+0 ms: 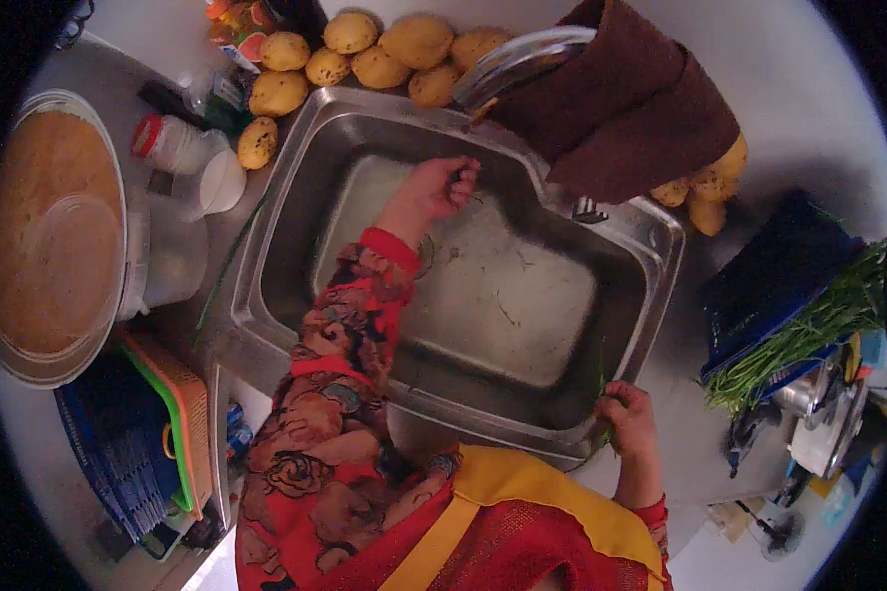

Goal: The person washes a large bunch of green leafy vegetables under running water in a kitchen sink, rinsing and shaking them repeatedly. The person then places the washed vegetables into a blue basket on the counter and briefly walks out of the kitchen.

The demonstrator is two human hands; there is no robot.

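Note:
A stainless steel sink (414, 395) lies before me, with scraps of green stems on its bottom. My left hand (443, 185) is over the basin's far left part, its fingers curled; a thin dark strand shows by the fingertips, and whether they hold it is unclear. At the near right rim, my right hand (627, 414) pinches a few thin green stems (603, 366), which stick out above and below the fingers. A bunch of long green stems (798, 332) rests on dark blue material at the right. One long green stem (229, 270) lies left of the sink.
Potatoes (417, 41) line the sink's far edge. A brown cloth (621, 103) hangs over the faucet area. At the left stand a large round tub (59, 236), a red-lidded jar (166, 140) and orange and green baskets (185, 421). A metal pot (802, 395) is at the right.

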